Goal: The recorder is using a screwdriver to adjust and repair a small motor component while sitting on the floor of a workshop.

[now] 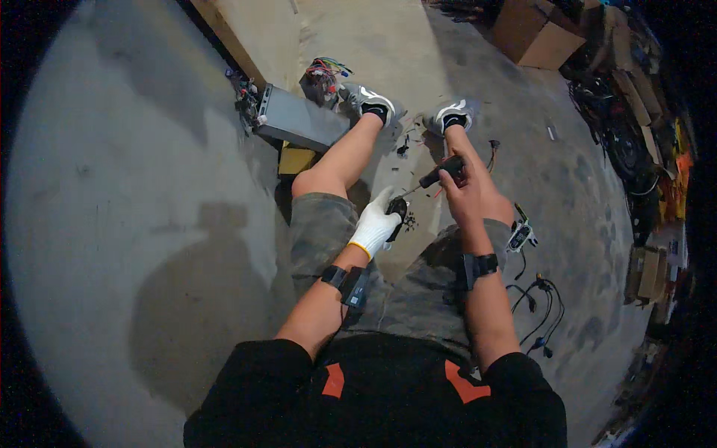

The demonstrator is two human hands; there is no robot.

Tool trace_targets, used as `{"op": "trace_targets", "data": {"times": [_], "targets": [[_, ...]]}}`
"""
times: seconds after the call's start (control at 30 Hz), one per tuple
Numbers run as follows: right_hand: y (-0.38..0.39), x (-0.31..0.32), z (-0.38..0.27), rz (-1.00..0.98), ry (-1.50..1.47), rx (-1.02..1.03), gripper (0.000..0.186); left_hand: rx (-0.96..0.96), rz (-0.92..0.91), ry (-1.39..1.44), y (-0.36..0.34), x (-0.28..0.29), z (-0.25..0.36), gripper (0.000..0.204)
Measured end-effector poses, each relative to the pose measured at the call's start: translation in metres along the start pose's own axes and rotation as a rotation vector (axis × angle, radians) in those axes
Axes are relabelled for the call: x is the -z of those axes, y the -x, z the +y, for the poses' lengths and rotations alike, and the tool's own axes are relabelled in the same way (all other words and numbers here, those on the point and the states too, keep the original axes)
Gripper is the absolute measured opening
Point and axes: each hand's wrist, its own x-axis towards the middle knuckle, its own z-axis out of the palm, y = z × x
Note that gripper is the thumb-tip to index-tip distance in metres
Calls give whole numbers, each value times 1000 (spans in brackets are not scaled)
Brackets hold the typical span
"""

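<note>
Near the centre of the frame there are two hands, one gloved left hand [376, 224] and one bare right hand [467, 201], plus one screwdriver [431, 179] and one dark piece [399, 211]. Two shoes [373, 99] show at upper centre, two wrist straps [479, 267] below the middle, and two orange patches [467, 382] at the lower edge. One grey metal box [299, 119] lies upper left, one open cardboard box [538, 37] upper right, one white device [520, 235] right of centre. The black cables [551, 299] at right overlap too much to count.
</note>
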Motion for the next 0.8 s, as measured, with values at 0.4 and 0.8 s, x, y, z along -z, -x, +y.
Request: {"op": "trace_targets", "data": {"times": [0.4,0.8], "targets": [[2,-7,1,454,159,96,52,-26,121,367,-8,9,-2,87],[-54,-16,71,427,420,-142,37,-29,176,927,-26,23,16,64]]}}
